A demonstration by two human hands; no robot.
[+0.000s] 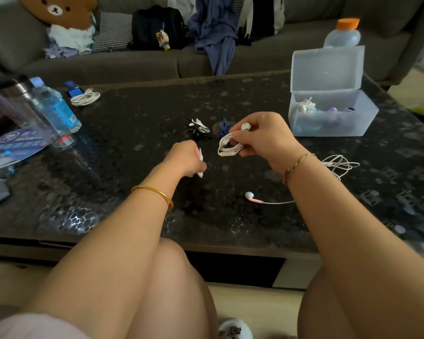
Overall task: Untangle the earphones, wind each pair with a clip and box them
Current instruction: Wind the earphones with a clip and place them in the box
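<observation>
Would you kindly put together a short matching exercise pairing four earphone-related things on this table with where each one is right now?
Things:
1. coiled white earphones
2. pink earbud
3. white clip
4. loose white cable tangle

Places:
A. held in the left hand
B. lying on the table beyond the right wrist
C. held in the right hand
D. lying on the table between the two forearms

Pairs: 1-C, 2-D, 3-A, 4-B
</observation>
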